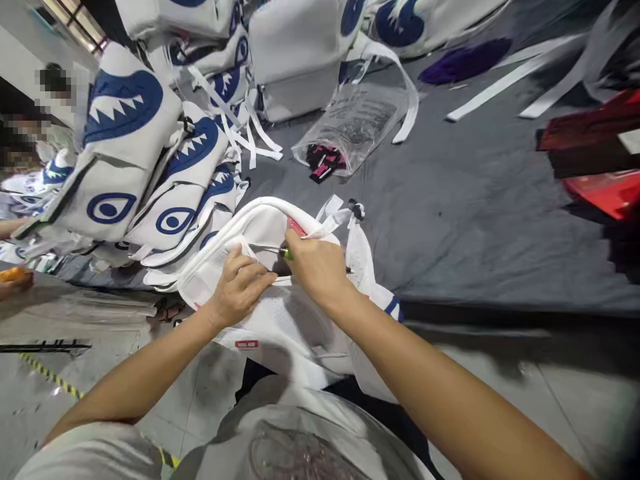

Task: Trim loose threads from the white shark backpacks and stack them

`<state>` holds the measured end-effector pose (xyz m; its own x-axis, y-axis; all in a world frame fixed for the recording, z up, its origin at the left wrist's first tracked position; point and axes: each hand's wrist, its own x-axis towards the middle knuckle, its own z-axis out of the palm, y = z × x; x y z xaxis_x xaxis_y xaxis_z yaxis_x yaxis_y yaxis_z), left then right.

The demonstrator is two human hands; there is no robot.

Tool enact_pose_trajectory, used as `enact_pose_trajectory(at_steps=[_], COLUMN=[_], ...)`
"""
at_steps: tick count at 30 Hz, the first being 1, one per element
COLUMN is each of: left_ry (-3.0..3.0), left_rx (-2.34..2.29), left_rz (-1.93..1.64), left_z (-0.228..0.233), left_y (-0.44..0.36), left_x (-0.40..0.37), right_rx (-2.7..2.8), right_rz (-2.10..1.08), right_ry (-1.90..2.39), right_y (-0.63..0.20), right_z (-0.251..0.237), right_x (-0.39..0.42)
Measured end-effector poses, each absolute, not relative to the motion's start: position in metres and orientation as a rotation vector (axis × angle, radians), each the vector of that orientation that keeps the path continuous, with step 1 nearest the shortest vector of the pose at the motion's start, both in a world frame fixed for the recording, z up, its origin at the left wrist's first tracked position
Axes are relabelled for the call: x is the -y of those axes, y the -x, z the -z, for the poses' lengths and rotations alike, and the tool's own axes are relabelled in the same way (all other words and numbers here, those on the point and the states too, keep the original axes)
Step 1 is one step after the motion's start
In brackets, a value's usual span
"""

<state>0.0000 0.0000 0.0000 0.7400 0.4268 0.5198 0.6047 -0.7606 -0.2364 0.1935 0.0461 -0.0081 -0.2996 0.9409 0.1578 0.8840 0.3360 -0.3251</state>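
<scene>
A white backpack (285, 313) lies partly over the table's front edge, with its opening towards the table. My left hand (243, 283) is closed on the fabric at the edge of the opening, fingers bent and thumb along the rim. My right hand (317, 267) is wrapped round a thin tool (286, 253) with a green part and a slim metal shaft that points left into the opening. Most of its handle is hidden in my fist. A red piece (296, 227) shows just above my right hand. White straps with a black buckle (356, 209) lie to the right.
White backpacks with blue shark faces (125, 147) are piled at the left and more white bags (295, 60) stand behind. A clear plastic bag (360, 113) holds black-and-pink labels on the grey tabletop (475, 200). Red material (600, 153) lies right. Another person's hand (13, 283) shows far left.
</scene>
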Motion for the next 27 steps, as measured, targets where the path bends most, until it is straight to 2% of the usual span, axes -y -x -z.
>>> enact_pose_trajectory(at_steps=[12, 17, 23, 27], left_ry=[2.558, 2.564, 2.605, 2.566], left_rx=[0.822, 0.918, 1.044, 1.121], left_rz=[0.685, 0.551, 0.077, 0.176], left_z=[0.006, -0.004, -0.021, -0.010], left_y=[-0.002, -0.007, -0.047, -0.073], left_x=[-0.030, -0.026, -0.011, -0.008], right_rx=[2.282, 2.311, 2.118, 1.581], right_rz=[-0.387, -0.514, -0.890, -1.172], right_ry=[1.701, 1.672, 1.485, 1.291], right_y=[-0.195, -0.202, -0.235, -0.270], right_z=[0.006, 0.001, -0.006, -0.006], right_x=[-0.072, -0.073, -0.062, -0.036])
